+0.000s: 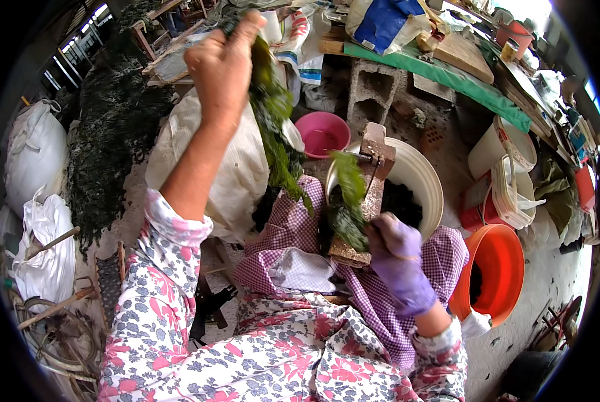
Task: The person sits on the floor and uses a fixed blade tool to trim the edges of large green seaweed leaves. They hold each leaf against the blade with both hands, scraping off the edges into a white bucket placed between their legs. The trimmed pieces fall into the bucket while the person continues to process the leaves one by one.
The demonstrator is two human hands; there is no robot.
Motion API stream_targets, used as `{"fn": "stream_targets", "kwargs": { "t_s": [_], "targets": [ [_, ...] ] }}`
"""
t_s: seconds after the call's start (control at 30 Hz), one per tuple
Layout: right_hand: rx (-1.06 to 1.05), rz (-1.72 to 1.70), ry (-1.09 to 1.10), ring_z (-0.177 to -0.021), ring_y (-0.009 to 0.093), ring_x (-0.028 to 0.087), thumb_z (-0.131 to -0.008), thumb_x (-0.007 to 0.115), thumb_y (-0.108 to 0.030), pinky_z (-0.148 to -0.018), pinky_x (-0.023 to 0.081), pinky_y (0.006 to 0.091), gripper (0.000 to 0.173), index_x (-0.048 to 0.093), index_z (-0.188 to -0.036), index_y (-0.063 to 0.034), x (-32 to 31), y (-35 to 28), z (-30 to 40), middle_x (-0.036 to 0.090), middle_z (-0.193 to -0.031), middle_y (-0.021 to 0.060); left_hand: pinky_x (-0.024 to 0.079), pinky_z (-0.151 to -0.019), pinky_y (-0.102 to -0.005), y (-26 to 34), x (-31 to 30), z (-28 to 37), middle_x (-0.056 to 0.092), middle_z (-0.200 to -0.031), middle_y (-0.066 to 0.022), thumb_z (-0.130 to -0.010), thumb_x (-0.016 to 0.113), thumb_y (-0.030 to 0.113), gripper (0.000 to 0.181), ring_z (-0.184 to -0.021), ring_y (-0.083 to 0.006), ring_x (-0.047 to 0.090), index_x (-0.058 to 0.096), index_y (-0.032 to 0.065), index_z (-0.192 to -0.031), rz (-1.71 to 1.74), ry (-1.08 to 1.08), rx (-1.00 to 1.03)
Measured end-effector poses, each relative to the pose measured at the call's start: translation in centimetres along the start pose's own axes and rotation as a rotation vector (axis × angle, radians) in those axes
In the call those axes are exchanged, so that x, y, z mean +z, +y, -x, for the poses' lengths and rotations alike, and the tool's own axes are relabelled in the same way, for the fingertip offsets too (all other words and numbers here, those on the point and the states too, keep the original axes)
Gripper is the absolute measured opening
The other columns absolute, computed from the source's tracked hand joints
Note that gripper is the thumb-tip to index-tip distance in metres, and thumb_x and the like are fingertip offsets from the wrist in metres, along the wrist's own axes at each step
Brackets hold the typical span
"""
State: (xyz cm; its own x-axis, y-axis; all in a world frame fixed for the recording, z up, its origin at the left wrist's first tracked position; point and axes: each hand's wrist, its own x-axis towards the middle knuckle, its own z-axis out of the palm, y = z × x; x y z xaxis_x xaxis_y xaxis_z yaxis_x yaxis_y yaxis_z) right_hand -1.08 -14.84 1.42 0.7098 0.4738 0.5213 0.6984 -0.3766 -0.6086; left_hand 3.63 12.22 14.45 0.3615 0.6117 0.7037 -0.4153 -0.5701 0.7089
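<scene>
My bare left hand (222,68) is raised high at the upper left, its fingers closed on the top of a long strip of green seaweed (275,120). The strip hangs towards my lap. In a purple glove, my right hand (395,254) grips another green seaweed piece (350,216), blurred by motion. That piece lies against a worn wooden block stand (378,193) with a metal fitting near its top. The stand leans over a white bucket (430,176) with dark scraps inside. A purple checked cloth (300,221) covers my knees.
A pink basin (322,133) sits beyond my knees, near a concrete block (373,90). At my right is an orange bucket (511,271), with white pails (503,145) behind it. A large white sack (209,166) and a dark seaweed heap (111,125) lie to my left.
</scene>
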Motion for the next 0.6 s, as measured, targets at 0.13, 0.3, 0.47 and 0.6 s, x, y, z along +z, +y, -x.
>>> {"fn": "stream_targets", "kwargs": {
  "t_s": [0.13,0.3,0.47,0.6],
  "targets": [
    [0.228,0.008,-0.102,-0.051,0.025,0.056,-0.071,0.061,0.004,-0.047,0.043,0.0314,0.009,0.055,-0.074,-0.0024,-6.0,-0.9,4.4,0.055,-0.06,0.0122,0.04,-0.04,-0.0207,1.3,-1.9,-3.4,0.056,-0.059,-0.0015,-0.077,0.069,0.025,0.023,-0.044,-0.006,0.047,0.067,0.0024,-0.082,0.187,-0.129,-0.187],
    [0.554,0.334,-0.577,-0.047,0.017,0.053,-0.063,0.077,-0.016,-0.046,0.04,0.028,0.023,0.062,-0.076,-0.004,-12.1,0.2,10.8,0.053,-0.055,0.0086,0.035,-0.04,-0.0179,0.9,-1.8,-1.7,0.056,-0.051,-0.0014,-0.083,0.062,0.025,0.025,-0.039,-0.0036,0.044,0.067,0.0017,-0.087,-0.052,-0.871,-0.218],
    [0.304,0.141,-0.037,-0.081,0.023,0.06,-0.059,0.079,-0.034,-0.069,0.048,0.0313,0.063,0.054,-0.106,0.0004,-13.0,2.2,7.5,0.06,-0.09,0.0133,0.045,-0.045,-0.0215,2.1,-0.5,2.8,0.061,-0.057,-0.0081,-0.077,0.065,0.006,0.016,-0.046,-0.0087,0.056,0.064,-0.0058,-0.089,0.055,-1.524,-0.415],
    [0.193,-0.462,-0.174,-0.118,0.025,0.043,-0.058,0.073,-0.057,-0.102,0.028,0.0371,0.1,0.038,-0.128,0.0065,-9.7,-0.4,-3.4,0.045,-0.128,0.0164,0.038,-0.04,-0.0211,5.0,-0.5,4.3,0.059,-0.053,-0.0027,-0.076,0.069,0.01,0.016,-0.044,-0.0042,0.051,0.065,-0.0043,-0.083,-0.039,-1.799,-0.374]
  ]
}}
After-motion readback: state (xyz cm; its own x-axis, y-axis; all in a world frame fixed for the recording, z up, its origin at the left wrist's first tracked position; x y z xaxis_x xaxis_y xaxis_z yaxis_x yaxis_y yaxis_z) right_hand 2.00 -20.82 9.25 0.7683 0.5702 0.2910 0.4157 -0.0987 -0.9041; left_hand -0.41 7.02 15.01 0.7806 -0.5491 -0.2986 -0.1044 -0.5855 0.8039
